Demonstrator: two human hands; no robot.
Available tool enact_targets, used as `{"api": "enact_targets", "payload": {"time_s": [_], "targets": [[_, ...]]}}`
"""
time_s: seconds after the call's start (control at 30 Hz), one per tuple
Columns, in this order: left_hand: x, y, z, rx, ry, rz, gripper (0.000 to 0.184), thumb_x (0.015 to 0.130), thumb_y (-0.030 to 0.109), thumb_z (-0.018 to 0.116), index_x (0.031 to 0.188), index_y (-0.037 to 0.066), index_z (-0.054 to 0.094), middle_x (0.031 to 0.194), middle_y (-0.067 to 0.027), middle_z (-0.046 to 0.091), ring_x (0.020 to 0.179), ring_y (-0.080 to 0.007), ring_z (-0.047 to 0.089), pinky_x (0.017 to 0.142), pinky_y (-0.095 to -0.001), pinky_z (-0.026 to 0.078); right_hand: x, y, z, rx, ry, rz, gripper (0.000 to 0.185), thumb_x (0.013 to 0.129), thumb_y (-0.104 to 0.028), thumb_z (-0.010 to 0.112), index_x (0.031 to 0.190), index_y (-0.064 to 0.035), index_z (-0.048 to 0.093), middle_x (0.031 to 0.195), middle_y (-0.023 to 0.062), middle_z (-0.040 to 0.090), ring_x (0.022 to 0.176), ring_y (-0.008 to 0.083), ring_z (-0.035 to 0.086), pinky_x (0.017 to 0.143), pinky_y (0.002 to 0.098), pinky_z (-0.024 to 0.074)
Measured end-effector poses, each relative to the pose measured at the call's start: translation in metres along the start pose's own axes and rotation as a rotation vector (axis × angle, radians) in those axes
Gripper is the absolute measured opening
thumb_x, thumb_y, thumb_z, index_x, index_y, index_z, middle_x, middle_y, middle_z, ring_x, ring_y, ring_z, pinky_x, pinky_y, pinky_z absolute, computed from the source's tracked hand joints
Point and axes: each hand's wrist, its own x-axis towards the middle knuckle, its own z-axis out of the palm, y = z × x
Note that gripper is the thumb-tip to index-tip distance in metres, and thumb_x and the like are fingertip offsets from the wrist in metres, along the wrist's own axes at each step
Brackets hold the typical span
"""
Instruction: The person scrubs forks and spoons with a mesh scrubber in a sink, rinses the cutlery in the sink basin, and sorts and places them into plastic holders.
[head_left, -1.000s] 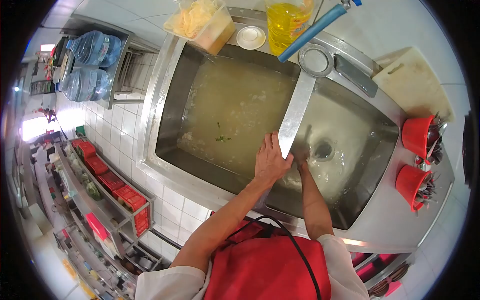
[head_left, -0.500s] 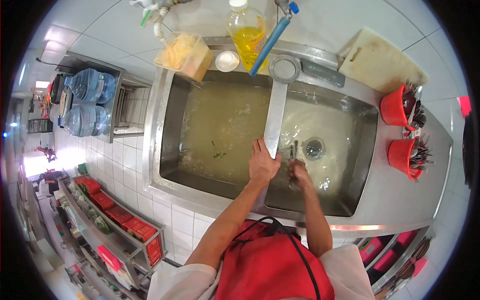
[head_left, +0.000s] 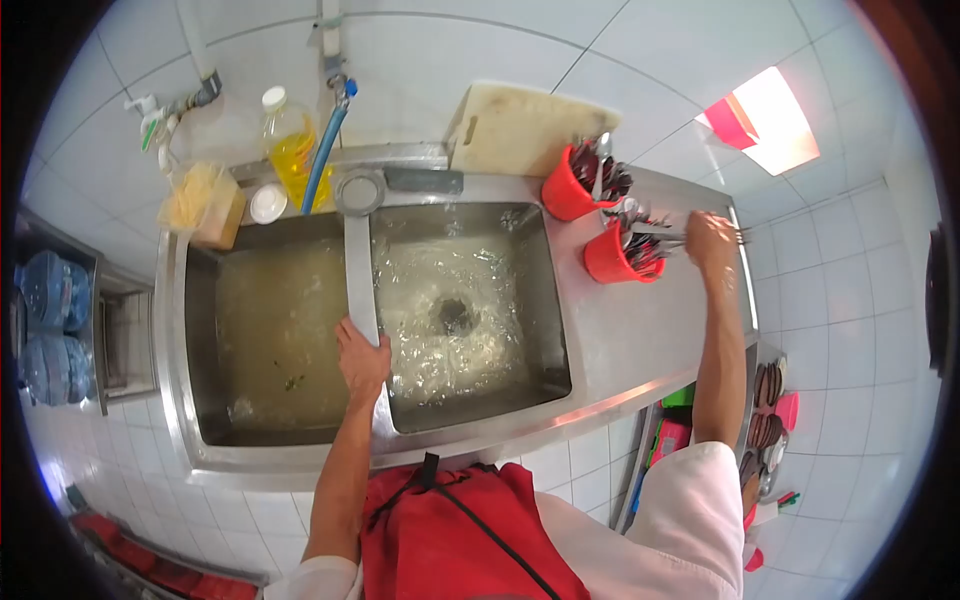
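Note:
My left hand [head_left: 363, 362] rests on the metal divider [head_left: 360, 270] between the two sink basins, fingers spread a little and holding nothing. On the right, my right hand [head_left: 712, 240] is closed round several pieces of metal cutlery [head_left: 657, 232], held level over the steel counter. They reach toward the nearer red cup [head_left: 617, 257], which is full of upright cutlery. A second red cup [head_left: 572, 190] of cutlery stands just behind it. The left basin [head_left: 200, 330] holds cloudy water with green scraps; the right basin [head_left: 556, 340] has rippling water over its drain.
Behind the basins stand a yellow liquid bottle [head_left: 291, 150], a blue hose [head_left: 325, 160], a food container [head_left: 205, 207], a white lid [head_left: 268, 203], a round metal dish [head_left: 359, 192] and a cutting board [head_left: 510, 130]. Water jugs [head_left: 55, 290] are at the far left.
The view has swung right. My right hand has come up out of the right basin and over to the red cups, with cutlery in it. My left hand stays on the divider.

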Motion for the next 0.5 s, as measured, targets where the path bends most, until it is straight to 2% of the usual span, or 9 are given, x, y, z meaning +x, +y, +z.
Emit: {"api": "enact_targets", "payload": {"time_s": [0.03,0.1,0.2,0.27,0.3,0.37,0.43,0.47,0.5], "targets": [[-0.002,0.002,-0.001,-0.001,-0.009,-0.012,0.068,0.076,0.019,0.067,0.13,0.0,0.031,0.125,-0.0239,0.042,0.113,-0.045,0.048,0.094,-0.0499,0.044,0.004,0.003,0.041,-0.032,0.108,-0.026,0.012,0.079,-0.011,0.057,0.077,-0.0114,0.068,0.074,0.0092,0.067,0.071,0.0308,0.067,0.067,0.0424,0.0502],[-0.002,0.002,0.001,-0.006,-0.018,-0.01,0.067,0.076,0.019,0.067,0.13,0.0,0.031,0.125,-0.0238,0.042,0.114,-0.045,0.048,0.095,-0.0495,0.044,0.021,-0.003,0.095,0.009,-0.215,-0.017,0.013,0.078,-0.015,0.058,0.088,-0.0102,0.066,0.086,0.0108,0.067,0.082,0.0323,0.066,0.077,0.0428,0.0499],[0.0,-0.003,0.005,0.009,0.02,0.014,0.068,0.075,0.018,0.067,0.129,-0.001,0.032,0.124,-0.0237,0.042,0.114,-0.0446,0.048,0.095,-0.0488,0.044,0.015,-0.021,0.133,-0.006,-0.112,-0.002,0.012,0.08,-0.017,0.058,0.086,-0.012,0.066,0.087,0.0095,0.068,0.083,0.0293,0.067,0.078,0.0426,0.0496],[-0.001,-0.001,0.002,0.018,-0.016,-0.015,0.069,0.075,0.018,0.068,0.13,-0.002,0.032,0.124,-0.0237,0.042,0.114,-0.0444,0.048,0.095,-0.0485,0.043,0.023,-0.023,0.18,0.189,-0.412,-0.029,0.012,0.081,-0.019,0.058,0.086,-0.0134,0.067,0.091,0.0085,0.069,0.087,0.0261,0.068,0.079,0.0425,0.0493],[0.0,0.001,0.002,0.027,-0.013,-0.009,0.069,0.075,0.018,0.068,0.13,-0.002,0.032,0.124,-0.0237,0.042,0.114,-0.0444,0.048,0.095,-0.0485,0.043,0.025,-0.024,0.172,0.199,-0.414,-0.024,0.012,0.081,-0.019,0.058,0.086,-0.0134,0.067,0.091,0.0085,0.069,0.087,0.0261,0.068,0.079,0.0425,0.0493],[-0.001,0.002,0.001,0.042,-0.031,-0.029,0.07,0.075,0.018,0.069,0.131,-0.002,0.031,0.124,-0.024,0.042,0.114,-0.0443,0.048,0.095,-0.0484,0.043,0.024,-0.023,0.138,-0.055,-0.321,-0.073,0.012,0.082,-0.019,0.057,0.081,-0.0133,0.068,0.087,0.0075,0.07,0.086,0.0237,0.069,0.074,0.0397,0.051],[-0.001,0.0,0.003,0.054,-0.029,-0.018,0.07,0.075,0.018,0.069,0.13,-0.002,0.031,0.124,-0.0241,0.042,0.113,-0.0443,0.048,0.095,-0.0485,0.043,0.023,-0.003,0.132,-0.019,-0.085,-0.096,0.014,0.081,-0.02,0.058,0.072,-0.0144,0.069,0.076,0.0031,0.068,0.076,0.0223,0.068,0.065,0.0395,0.0482],[0.0,0.0,0.005,0.048,-0.016,-0.012,0.07,0.075,0.019,0.069,0.13,-0.002,0.032,0.124,-0.0243,0.043,0.113,-0.0444,0.049,0.095,-0.0487,0.043,0.024,0.009,0.126,-0.015,-0.094,-0.091,0.014,0.081,-0.02,0.058,0.072,-0.0144,0.069,0.076,0.0031,0.068,0.076,0.0223,0.068,0.065,0.0395,0.0482],[0.0,0.002,0.005,0.054,-0.02,-0.007,0.07,0.075,0.019,0.069,0.13,-0.002,0.032,0.124,-0.0243,0.043,0.113,-0.0444,0.049,0.095,-0.0487,0.043,0.026,0.018,0.118,-0.063,-0.148,-0.133,0.014,0.082,-0.02,0.057,0.077,-0.014,0.069,0.081,0.0052,0.07,0.083,0.0229,0.068,0.069,0.0398,0.0505]]}}
